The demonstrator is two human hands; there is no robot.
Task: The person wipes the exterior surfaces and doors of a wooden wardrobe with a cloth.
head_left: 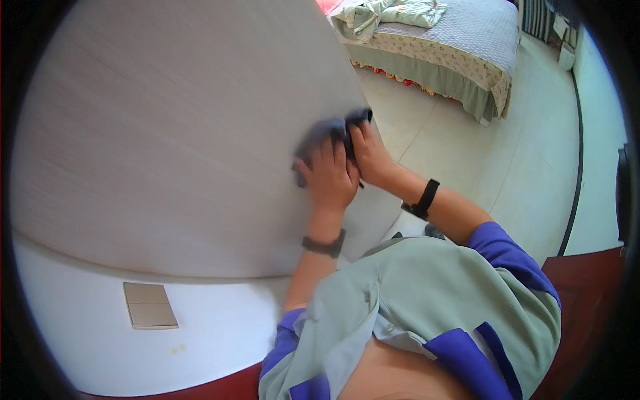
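A dark blue-grey cloth [309, 148], slightly blurred, lies bunched against a large pale grey wood-grain panel [167, 133]. My left hand [330, 179] holds it to the surface with the fingers over it and the thumb out to the side. Close beside it, near the panel's right edge, my right hand [373, 157] has its fingers closed on another part of the same cloth. The two hands nearly touch. Both wrists wear dark bands. The fold of cloth under the palms is hidden.
On the white wall below the panel is a beige switch plate [150, 307]. A bed [460, 40] with a quilted cover and green skirt stands beyond the panel's right edge. Pale floor tiles [460, 147] run along a white wall. Dark red surfaces [587, 293] flank me.
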